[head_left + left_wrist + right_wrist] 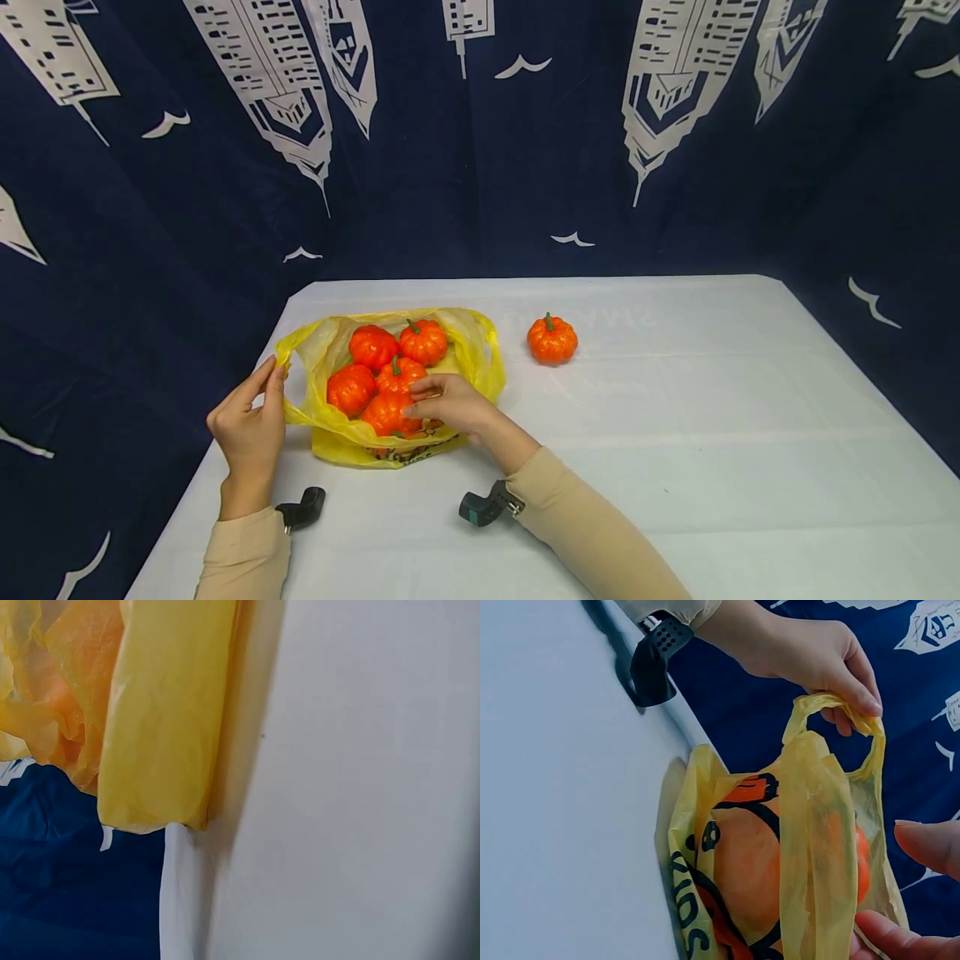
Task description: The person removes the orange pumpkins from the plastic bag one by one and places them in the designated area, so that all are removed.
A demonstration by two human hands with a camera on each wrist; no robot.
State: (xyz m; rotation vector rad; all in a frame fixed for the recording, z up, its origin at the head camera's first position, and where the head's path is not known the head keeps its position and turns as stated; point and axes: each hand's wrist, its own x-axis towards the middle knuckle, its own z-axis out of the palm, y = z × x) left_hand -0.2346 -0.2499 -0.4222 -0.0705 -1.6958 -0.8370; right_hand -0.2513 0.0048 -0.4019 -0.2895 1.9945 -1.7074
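A yellow plastic bag (337, 446) lies on the table with its mouth spread, several small orange toy pumpkins (372, 347) inside. My left hand (251, 425) pinches the bag's handle at its left side; the right wrist view shows that hand (817, 664) gripping the handle loop (802, 712). Over the bag's right front part is my right hand (457, 407), near the front pumpkin (388, 414). Its thumb (930, 844) and fingers (900, 941) stand apart in the right wrist view, with no thing visible between them. The left wrist view shows only the bag's side (165, 712).
One more orange pumpkin (552, 340) sits on the white table (675, 433), right of the bag. A dark blue cloth (480, 192) with white building prints hangs behind the table. Each wrist wears a black camera (483, 505).
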